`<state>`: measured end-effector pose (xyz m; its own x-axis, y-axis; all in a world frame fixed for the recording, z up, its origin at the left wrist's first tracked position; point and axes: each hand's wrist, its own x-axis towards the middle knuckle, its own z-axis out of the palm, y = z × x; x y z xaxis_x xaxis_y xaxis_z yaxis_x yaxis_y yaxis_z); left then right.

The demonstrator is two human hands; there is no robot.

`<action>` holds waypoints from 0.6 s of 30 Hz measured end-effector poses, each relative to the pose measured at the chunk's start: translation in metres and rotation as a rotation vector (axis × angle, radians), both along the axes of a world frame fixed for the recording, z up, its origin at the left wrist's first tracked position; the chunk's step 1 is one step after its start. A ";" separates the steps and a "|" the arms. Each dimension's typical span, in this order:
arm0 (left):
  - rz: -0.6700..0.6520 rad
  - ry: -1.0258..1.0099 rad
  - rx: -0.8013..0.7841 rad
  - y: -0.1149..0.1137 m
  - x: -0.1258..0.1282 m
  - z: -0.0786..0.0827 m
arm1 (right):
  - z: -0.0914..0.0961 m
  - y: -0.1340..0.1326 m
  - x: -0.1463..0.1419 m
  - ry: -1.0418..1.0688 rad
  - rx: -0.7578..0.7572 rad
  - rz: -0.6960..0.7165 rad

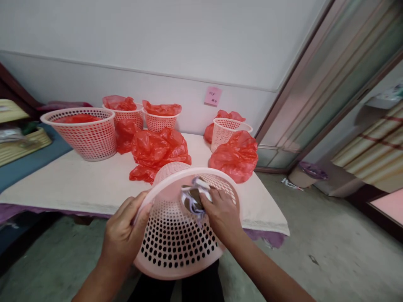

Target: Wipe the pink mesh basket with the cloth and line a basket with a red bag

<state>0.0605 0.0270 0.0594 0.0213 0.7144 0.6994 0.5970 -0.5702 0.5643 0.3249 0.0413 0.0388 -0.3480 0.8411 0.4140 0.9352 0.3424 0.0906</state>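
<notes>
Far left, a pink basket [91, 140] stands upright on the white-covered surface [63, 184], red plastic [80, 119] inside it. Next, two more baskets [161, 122] near the wall [157, 33], topped with red bags [162, 110]. And here's the left hand [122, 230], grip clamped on the left rim of a tilted basket [176, 239], its mouth towards us! Inside that mouth, the right hand's [224, 212] grip is closed round a bunched cloth [192, 197]; whether cloth touches basket is hard to tell. Further right, another basket [222, 135] stands behind a puffed-up bag [236, 158], and a bin [301, 176] sits on the floor [315, 226].
</notes>
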 end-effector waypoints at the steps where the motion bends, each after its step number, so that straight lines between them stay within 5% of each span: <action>1: 0.012 -0.007 -0.004 0.001 -0.001 0.001 | -0.003 -0.007 0.001 -0.033 -0.074 -0.019; 5: 0.005 -0.021 -0.024 0.003 -0.002 0.004 | -0.023 -0.045 -0.011 -0.006 -0.397 -0.024; 10: 0.050 -0.092 -0.063 0.007 -0.002 0.003 | -0.034 -0.083 -0.034 0.441 -0.584 0.149; 13: 0.043 -0.119 -0.096 0.006 -0.002 0.001 | -0.034 -0.081 -0.035 0.845 -0.664 0.192; 18: 0.058 -0.213 -0.164 -0.002 0.004 -0.003 | -0.038 -0.059 -0.026 1.795 -0.803 -0.158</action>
<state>0.0641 0.0249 0.0560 -0.1584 0.8141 0.5588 0.4840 -0.4293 0.7626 0.2990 -0.0178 0.0008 0.0500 0.9579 -0.2826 -0.2211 -0.2653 -0.9385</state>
